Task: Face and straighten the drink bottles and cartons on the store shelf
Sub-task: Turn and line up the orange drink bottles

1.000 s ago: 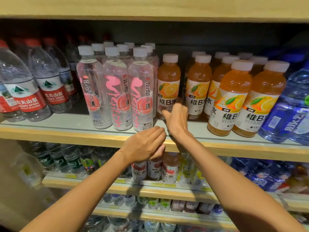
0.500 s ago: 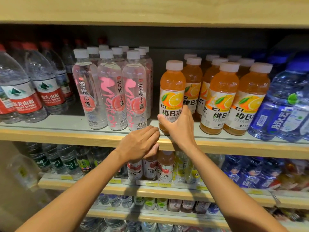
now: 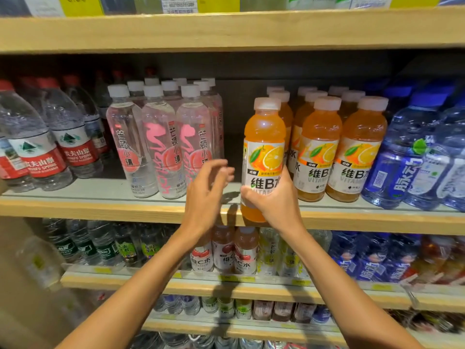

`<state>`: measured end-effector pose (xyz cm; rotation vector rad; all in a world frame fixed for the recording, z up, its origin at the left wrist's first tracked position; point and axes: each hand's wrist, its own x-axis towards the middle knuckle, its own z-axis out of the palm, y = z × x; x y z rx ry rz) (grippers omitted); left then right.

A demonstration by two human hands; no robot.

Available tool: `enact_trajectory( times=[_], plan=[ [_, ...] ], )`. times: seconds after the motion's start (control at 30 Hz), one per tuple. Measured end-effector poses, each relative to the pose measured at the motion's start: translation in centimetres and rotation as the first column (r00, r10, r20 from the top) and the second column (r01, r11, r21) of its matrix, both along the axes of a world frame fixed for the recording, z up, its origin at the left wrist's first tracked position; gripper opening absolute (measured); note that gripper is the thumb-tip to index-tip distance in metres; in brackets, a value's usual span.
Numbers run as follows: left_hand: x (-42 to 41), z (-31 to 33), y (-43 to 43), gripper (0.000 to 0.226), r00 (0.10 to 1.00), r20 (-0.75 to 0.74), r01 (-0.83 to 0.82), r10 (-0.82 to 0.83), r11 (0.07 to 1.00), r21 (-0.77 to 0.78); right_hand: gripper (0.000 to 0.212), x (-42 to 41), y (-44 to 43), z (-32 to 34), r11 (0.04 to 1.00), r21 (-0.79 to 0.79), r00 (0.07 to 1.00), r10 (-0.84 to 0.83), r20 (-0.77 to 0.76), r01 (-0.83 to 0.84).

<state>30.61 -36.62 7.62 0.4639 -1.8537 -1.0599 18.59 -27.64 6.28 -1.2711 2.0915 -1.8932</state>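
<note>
Head view: right hand grips orange-drink bottle, apparently full, at shelf edge; left hand loose, holding nothing

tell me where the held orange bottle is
Head view, just right of centre: the right hand grips the orange bottle at the shelf edge, between the pink-label bottles and the other orange bottles.
</note>
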Motion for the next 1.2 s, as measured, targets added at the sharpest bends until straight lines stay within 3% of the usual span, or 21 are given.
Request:
enact_trajectory(
  times=[0.07, 0.17, 0.3, 0.43, 0.53, 0.57, 0.63, 0.7, 0.77, 0.8, 0.87, 0.97, 1.03, 1.13, 1.2],
  plan=[
    [-1.0, 2.7, 1.0, 0.024, 0.987, -0.127, 0.125, -0.102, 0.974, 0.188, 0.067, 0.7, 0.8, 0.3, 0.999, 0.015, 0.999, 0.042, 0.004, -0.042],
    [-2.1, 5.7, 2.6, 0.043, 0.966, -0.182, 0.232, -0.186, 0.931, 0.281, 0.065, 1.8, 1.8, 0.8, 0.994, 0.072, 0.996, 0.088, -0.007, -0.088],
    [-3.1, 6.9, 4.0, 0.044, 0.98, -0.181, 0.128, -0.08, 0.954, 0.272, 0.055, 2.5, 2.6, 1.0, 0.987, 0.143, 0.997, 0.081, -0.016, -0.078],
    [-3.7, 7.3, 4.4, 0.032, 0.976, -0.21, 0.118, -0.05, 0.94, 0.321, 0.063, 2.3, 3.3, 0.9, 0.984, 0.145, 0.994, 0.107, -0.036, -0.101],
    [-3.8, 7.6, 4.2, 0.02, 0.967, -0.228, 0.194, -0.114, 0.91, 0.367, 0.066, 1.5, 4.1, 1.0, 0.949, 0.034, 0.934, 0.303, 0.189, -0.314],
    [-3.8, 7.7, 4.1, 0.019, 0.958, -0.234, 0.249, -0.164, 0.882, 0.399, 0.065, 1.0, 4.3, 1.0, 0.905, -0.054, 0.855, 0.416, 0.31, -0.421],
    [-3.9, 7.9, 3.7, 0.021, 0.917, -0.266, 0.395, -0.297, 0.763, 0.512, 0.074, 0.2, 4.9, 1.0, 0.756, -0.23, 0.582, 0.629, 0.516, -0.613],
    [-4.0, 8.2, 3.4, 0.029, 0.822, -0.342, 0.562, -0.455, 0.552, 0.616, 0.081, -0.3, 5.3, 0.7, 0.555, -0.366, 0.269, 0.755, 0.598, -0.747],
    [-4.3, 8.4, 3.4, 0.042, 0.668, -0.466, 0.714, -0.58, 0.321, 0.623, 0.08, -0.2, 5.3, 0.5, 0.374, -0.476, 0.034, 0.813, 0.582, -0.796],
    [-4.5, 8.5, 3.3, 0.049, 0.587, -0.525, 0.767, -0.617, 0.215, 0.605, 0.078, 0.0, 5.2, 0.5, 0.31, -0.521, -0.046, 0.826, 0.562, -0.795],
    [-4.9, 8.4, 3.2, 0.054, 0.446, -0.608, 0.833, -0.657, 0.056, 0.55, 0.073, 0.4, 5.1, 0.6, 0.249, -0.567, -0.117, 0.839, 0.531, -0.785],
    [-5.3, 7.9, 3.2, 0.059, 0.335, -0.655, 0.868, -0.677, -0.048, 0.494, 0.064, 0.6, 5.2, 0.9, 0.288, -0.535, -0.058, 0.841, 0.538, -0.794],
    [-5.6, 7.5, 2.9, 0.064, 0.331, -0.634, 0.872, -0.699, -0.03, 0.489, 0.061, 0.5, 5.5, 0.9, 0.359, -0.49, 0.04, 0.836, 0.547, -0.794],
    [-5.6, 7.1, 2.3, 0.068, 0.456, -0.49, 0.837, -0.743, 0.171, 0.519, 0.064, 0.3, 5.7, 1.2, 0.55, -0.398, 0.311, 0.794, 0.523, -0.734],
    [-5.5, 7.0, 2.2, 0.072, 0.624, -0.338, 0.743, -0.705, 0.402, 0.535, 0.057, 0.1, 5.9, 1.7, 0.696, -0.322, 0.523, 0.704, 0.481, -0.641]
  ],
)
